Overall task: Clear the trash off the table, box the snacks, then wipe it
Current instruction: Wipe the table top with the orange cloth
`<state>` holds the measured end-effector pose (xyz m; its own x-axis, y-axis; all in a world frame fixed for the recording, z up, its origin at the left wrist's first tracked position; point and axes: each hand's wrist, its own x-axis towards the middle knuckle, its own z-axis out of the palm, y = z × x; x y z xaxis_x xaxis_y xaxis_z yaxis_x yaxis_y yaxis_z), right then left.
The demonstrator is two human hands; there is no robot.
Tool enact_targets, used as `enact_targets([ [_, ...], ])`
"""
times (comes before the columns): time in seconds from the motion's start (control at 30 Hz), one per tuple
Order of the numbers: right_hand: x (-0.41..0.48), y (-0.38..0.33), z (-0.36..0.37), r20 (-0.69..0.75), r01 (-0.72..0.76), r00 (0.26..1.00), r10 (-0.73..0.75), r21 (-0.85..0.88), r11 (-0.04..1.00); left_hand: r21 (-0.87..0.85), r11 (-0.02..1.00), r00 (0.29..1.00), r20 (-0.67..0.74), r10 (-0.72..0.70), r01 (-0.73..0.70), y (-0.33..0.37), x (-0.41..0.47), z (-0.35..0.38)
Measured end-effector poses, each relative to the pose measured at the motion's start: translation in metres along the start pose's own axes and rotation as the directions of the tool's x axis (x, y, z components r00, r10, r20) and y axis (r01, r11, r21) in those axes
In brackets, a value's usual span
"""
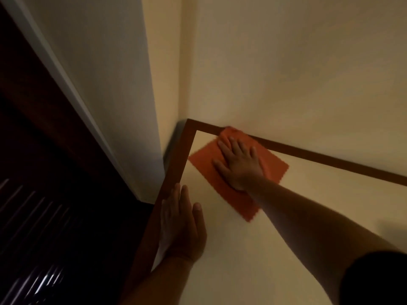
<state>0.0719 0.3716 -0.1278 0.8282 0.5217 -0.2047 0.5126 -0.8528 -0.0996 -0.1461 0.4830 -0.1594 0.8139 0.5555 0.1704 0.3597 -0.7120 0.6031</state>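
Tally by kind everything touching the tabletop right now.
Orange cloth: 1
Hands: 2 (right hand flat on the cloth, left hand resting at the table edge)
Total: 3

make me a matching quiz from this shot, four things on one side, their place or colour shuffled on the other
Things:
1 cloth
2 left hand
3 right hand
4 table rim

Place or colour:
a brown
b pressed flat on the cloth
c orange, near the far corner
d resting at the left edge

Pairs: 1-c, 2-d, 3-b, 4-a
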Motion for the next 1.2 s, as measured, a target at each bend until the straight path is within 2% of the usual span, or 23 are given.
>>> enact_targets([
  [0.1, 0.06, -0.054, 0.002, 0.006, 0.027, 1.0, -0.027, 0.016, 1.0, 0.006, 0.999, 0.999, -0.011, 0.033, -0.033, -0.001, -0.001, -0.002],
  [0.2, 0.062, -0.102, 0.009, 0.011, 0.135, 0.991, -0.135, -0.012, 0.991, -0.057, 0.998, 1.0, -0.008, -0.015, 0.014, 0.002, 0.001, -0.005],
  [0.3, -0.005, -0.118, 0.027, 0.016, 0.283, 0.959, -0.283, -0.017, 0.959, -0.127, 0.991, 0.996, -0.079, 0.032, -0.042, 0.0, 0.0, -0.01],
  [0.37, -0.078, -0.114, 0.036, 0.019, 0.333, 0.943, -0.333, -0.012, 0.943, -0.23, 0.973, 0.997, -0.078, 0.011, -0.029, -0.002, 0.0, -0.017],
  [0.43, -0.148, -0.092, 0.041, 0.015, 0.296, 0.955, -0.296, -0.002, 0.955, -0.323, 0.944, 0.997, -0.021, -0.079, 0.068, -0.008, -0.001, -0.031],
  [0.5, -0.182, -0.051, 0.041, 0.038, 0.202, 0.979, -0.202, -0.003, 0.979, -0.212, 0.97, 0.993, 0.041, -0.113, 0.119, -0.024, 0.0, -0.042],
  [0.6, -0.166, -0.002, 0.028, 0.032, -0.023, 0.999, 0.024, -0.024, 0.999, -0.007, 0.982, 0.952, 0.249, -0.18, 0.187, -0.048, -0.013, -0.055],
  [0.63, -0.149, -0.001, 0.025, 0.031, -0.087, 0.996, 0.087, -0.004, 0.996, -0.005, 0.985, 0.938, 0.304, -0.164, 0.174, -0.057, -0.019, -0.058],
  [0.7, -0.117, -0.023, 0.023, 0.017, -0.141, 0.99, 0.14, 0.029, 0.99, -0.149, 0.968, 0.917, 0.377, -0.132, 0.201, -0.069, -0.021, -0.064],
  [0.73, -0.106, -0.043, 0.024, 0.004, -0.125, 0.992, 0.125, 0.05, 0.991, -0.321, 0.899, 0.887, 0.441, -0.135, 0.297, -0.068, -0.016, -0.068],
  [0.77, -0.104, -0.068, 0.027, -0.001, -0.079, 0.997, 0.079, 0.063, 0.995, -0.516, 0.739, 0.849, 0.508, -0.143, 0.434, -0.066, -0.011, -0.075],
  [0.8, -0.11, -0.096, 0.033, 0.002, -0.015, 1.0, 0.015, 0.063, 0.998, -0.609, 0.554, 0.798, 0.573, -0.188, 0.568, -0.068, -0.009, -0.078],
  [0.83, -0.121, -0.119, 0.039, 0.008, 0.053, 0.999, -0.054, 0.064, 0.997, -0.665, 0.38, 0.76, 0.617, -0.203, 0.642, -0.068, -0.004, -0.079],
  [0.87, -0.14, -0.14, 0.046, 0.025, 0.115, 0.993, -0.116, 0.061, 0.992, -0.677, 0.303, 0.74, 0.64, -0.209, 0.671, -0.067, -0.001, -0.082],
  [0.9, -0.17, -0.157, 0.053, 0.033, 0.17, 0.984, -0.172, 0.066, 0.983, -0.674, 0.279, 0.728, 0.655, -0.201, 0.684, -0.067, -0.003, -0.086],
  [0.97, -0.244, -0.17, 0.068, 0.048, 0.293, 0.953, -0.298, 0.094, 0.952, -0.647, 0.346, 0.727, 0.658, -0.197, 0.679, -0.066, -0.006, -0.09],
  [1.03, -0.324, -0.152, 0.082, 0.08, 0.342, 0.933, -0.35, 0.097, 0.935, -0.617, 0.445, 0.742, 0.641, -0.195, 0.649, -0.061, -0.017, -0.099],
  [1.13, -0.393, -0.079, 0.082, 0.096, 0.258, 0.962, -0.257, -0.005, 0.966, -0.533, 0.705, 0.854, 0.477, -0.207, 0.468, -0.053, -0.047, -0.115],
  [1.2, -0.384, -0.033, 0.073, 0.142, 0.08, 0.987, -0.07, -0.063, 0.995, -0.489, 0.781, 0.891, 0.414, -0.184, 0.389, -0.05, -0.068, -0.122],
])
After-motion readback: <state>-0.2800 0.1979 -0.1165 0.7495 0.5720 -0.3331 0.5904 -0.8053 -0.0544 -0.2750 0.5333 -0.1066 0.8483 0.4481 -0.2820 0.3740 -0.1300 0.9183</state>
